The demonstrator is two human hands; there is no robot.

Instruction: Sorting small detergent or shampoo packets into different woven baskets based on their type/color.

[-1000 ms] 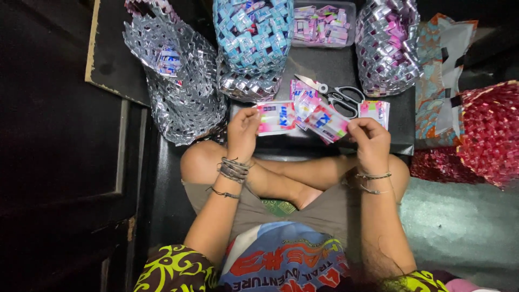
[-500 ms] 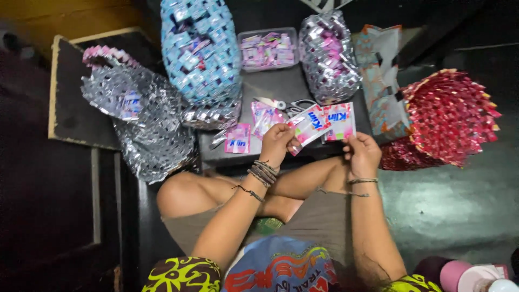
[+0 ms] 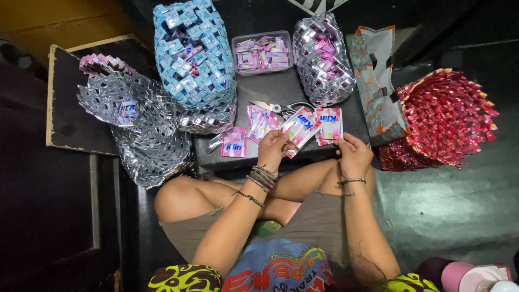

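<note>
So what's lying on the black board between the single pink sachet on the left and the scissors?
In the head view, a small fan of pink sachets lies between the single pink sachet and the scissors.

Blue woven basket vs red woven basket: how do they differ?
The blue woven basket stands at the far left of the low black table; the red woven basket lies tipped on its side off the table's right. The blue one is light blue and silver; the red one is red and pink. Both look woven from folded wrapper strips.
</note>
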